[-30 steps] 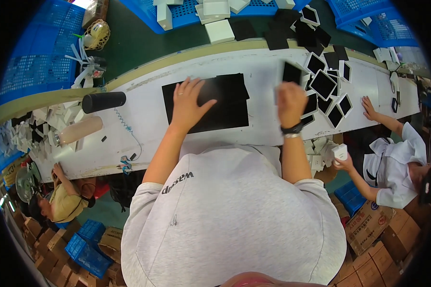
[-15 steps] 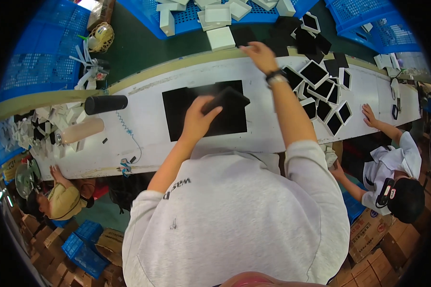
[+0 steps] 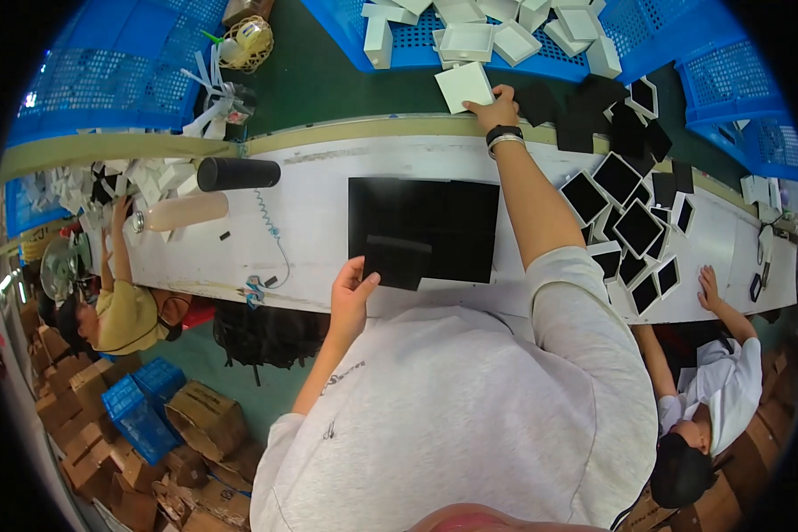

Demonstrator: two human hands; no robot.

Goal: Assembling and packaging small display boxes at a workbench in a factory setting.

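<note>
The right hand [image 3: 498, 108], reaching empty half a second ago, now pinches a white box [image 3: 463, 86] just beyond the counter [image 3: 315, 164]! The left hand [image 3: 350, 300], pinching a black card [image 3: 401, 264], has drawn it toward the body, over the black sheets' [image 3: 461, 222] near edge: both pieces seem secured.

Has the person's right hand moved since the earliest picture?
Yes: the right hand has moved forward, judged against the pale far rail; it was short of it, and now reaches across it to the white box.
</note>
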